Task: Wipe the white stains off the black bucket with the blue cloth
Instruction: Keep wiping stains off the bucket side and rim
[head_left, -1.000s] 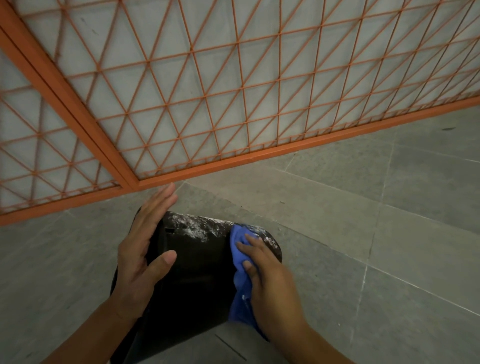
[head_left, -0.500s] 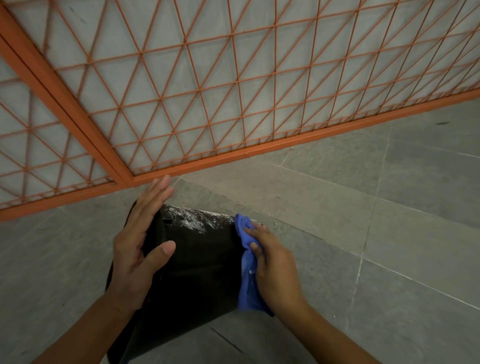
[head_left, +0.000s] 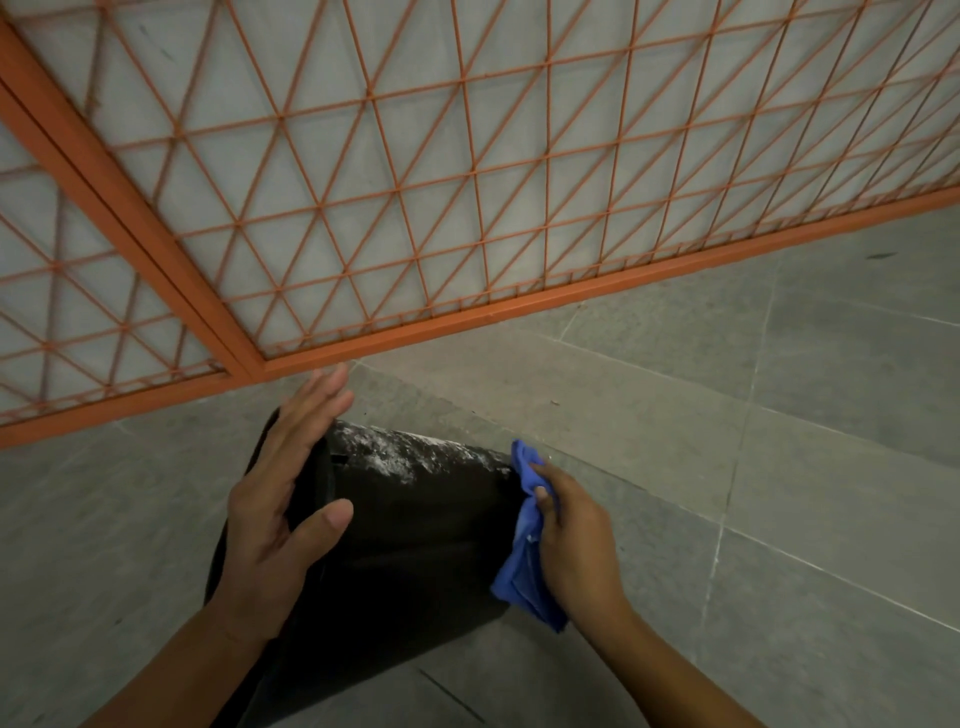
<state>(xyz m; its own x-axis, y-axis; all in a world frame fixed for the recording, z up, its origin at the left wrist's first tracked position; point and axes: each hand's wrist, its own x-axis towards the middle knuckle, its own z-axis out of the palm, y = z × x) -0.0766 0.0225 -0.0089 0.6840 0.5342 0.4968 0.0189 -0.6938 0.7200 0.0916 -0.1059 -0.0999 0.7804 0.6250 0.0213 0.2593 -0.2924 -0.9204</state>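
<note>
Lying on its side on the grey tiled floor (head_left: 779, 467), the black bucket (head_left: 415, 540) fills the lower middle of the head view, and everything else is placed from it. A band of white stains (head_left: 400, 454) runs along the far edge of the bucket's upper side, thickest toward the left end and thinning toward the right; the rest of the visible black surface looks dark and plain (the light is dim, so faint marks cannot be ruled in or out).

The left hand (head_left: 283, 514) is spread open and flat against the bucket's left end, fingers together and pointing away from the person, thumb stretched out over the black surface. It clasps nothing.

The right hand (head_left: 571, 540) sits at the bucket's right edge, curled closed around the blue cloth (head_left: 522, 566). The cloth is bunched in its fingers: one end sticks up past the fingertips near the bucket's far right corner, close to the thin end of the stains, and the other end hangs below the palm beside the bucket's right side. Whether the cloth presses on the bucket wall or only lies against it cannot be told.

Beyond the bucket, an orange metal lattice gate (head_left: 467, 208) stands on the floor, its bottom rail running just past the left hand's fingertips.
</note>
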